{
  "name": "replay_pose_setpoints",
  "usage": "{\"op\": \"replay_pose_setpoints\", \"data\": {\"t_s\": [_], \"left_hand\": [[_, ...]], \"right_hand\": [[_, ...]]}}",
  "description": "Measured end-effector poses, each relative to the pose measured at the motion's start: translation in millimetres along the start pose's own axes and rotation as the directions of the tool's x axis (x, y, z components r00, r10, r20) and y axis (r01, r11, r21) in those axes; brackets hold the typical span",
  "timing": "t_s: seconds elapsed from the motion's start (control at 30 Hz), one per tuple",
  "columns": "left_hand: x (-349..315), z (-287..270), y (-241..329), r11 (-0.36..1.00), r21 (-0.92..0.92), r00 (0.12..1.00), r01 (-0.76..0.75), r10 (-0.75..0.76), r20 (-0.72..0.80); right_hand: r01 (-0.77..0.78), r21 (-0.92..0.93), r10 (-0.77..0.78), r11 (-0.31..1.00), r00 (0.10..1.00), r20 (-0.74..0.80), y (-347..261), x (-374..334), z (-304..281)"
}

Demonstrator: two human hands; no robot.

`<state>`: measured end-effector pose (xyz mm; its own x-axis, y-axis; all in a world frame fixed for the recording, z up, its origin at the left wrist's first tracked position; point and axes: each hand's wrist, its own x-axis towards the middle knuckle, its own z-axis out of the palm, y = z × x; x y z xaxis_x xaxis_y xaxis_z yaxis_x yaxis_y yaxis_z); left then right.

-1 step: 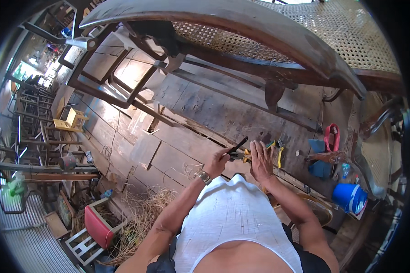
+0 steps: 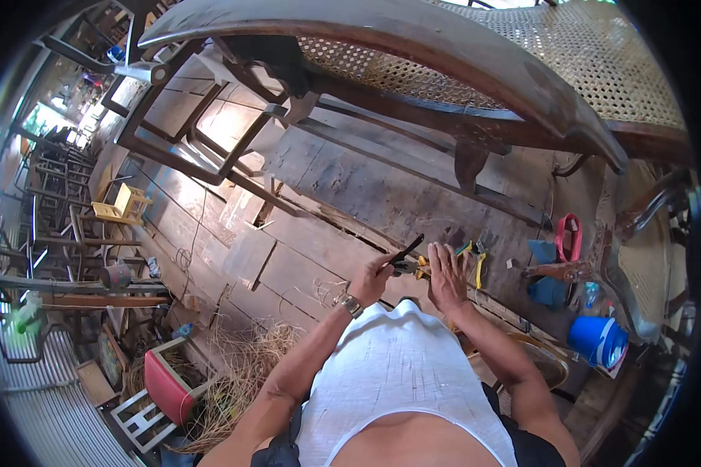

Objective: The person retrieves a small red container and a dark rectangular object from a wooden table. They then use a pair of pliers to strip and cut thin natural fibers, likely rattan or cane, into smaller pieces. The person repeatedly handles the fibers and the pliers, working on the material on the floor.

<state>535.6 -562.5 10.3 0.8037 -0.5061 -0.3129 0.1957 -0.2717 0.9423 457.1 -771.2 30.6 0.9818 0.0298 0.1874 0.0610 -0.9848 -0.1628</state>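
My left hand (image 2: pixel 371 280), with a watch on its wrist, is closed round a slim black bar (image 2: pixel 407 249) whose free end points up and to the right. Just to its right is a pair of pliers (image 2: pixel 422 268) with yellow handles, its grey jaws toward the left hand. My right hand (image 2: pixel 447 279) has its fingers stretched out beside the pliers' handles; whether its palm or thumb touches them is hidden. Right of that hand, yellow-handled tools (image 2: pixel 480 261) lie on the dark wooden boards.
A large wooden seat frame with woven cane (image 2: pixel 413 74) spans the far side. To the right are a blue bucket (image 2: pixel 597 340) and a red-rimmed item (image 2: pixel 568 236). Cane strips (image 2: pixel 245 362) and a red-seated chair (image 2: pixel 167 385) lie at left, a small yellow stool (image 2: pixel 125 206) farther off.
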Motion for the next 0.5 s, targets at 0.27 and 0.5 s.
{"op": "replay_pose_setpoints", "data": {"t_s": [0.27, 0.5], "left_hand": [[-6, -28, 9, 0.959, -0.279, 0.967, 0.044, -0.111, -0.228], [-15, -48, 16, 0.951, -0.308, 0.98, 0.033, -0.091, -0.175]], "right_hand": [[-0.645, 0.305, 0.438, 0.701, 0.726, 0.53, 6, 21, 20], [-0.62, 0.158, 0.635, 0.768, 0.769, -0.073, 44, 57, 125]]}}
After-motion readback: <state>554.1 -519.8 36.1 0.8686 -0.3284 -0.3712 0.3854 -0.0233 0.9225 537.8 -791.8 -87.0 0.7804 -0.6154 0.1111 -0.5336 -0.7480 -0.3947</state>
